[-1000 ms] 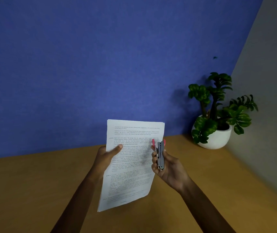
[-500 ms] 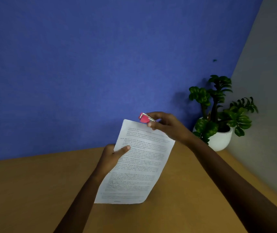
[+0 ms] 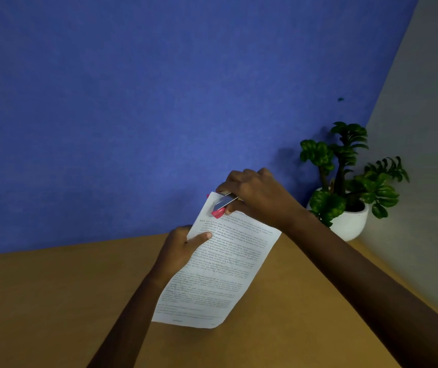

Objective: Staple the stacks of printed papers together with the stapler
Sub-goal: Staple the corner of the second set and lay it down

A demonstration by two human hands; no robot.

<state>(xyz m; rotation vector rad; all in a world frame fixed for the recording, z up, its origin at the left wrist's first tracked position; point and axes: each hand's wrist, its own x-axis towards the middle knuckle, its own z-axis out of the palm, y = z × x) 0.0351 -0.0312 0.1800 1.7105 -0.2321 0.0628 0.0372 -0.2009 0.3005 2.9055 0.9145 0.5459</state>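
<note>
Two bare hands hold things above a brown table. Fingers of the right hand curl tightly around a small pink and silver stapler, which sits over the top left corner of a stack of printed papers. The left hand grips the stack's left edge, thumb on the front. White sheets, dense with text, tilt rightward in the air.

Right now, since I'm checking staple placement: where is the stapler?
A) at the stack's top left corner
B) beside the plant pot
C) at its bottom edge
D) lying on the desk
A: the right hand holds the stapler over the top left corner of the papers, which the left hand holds.
</note>
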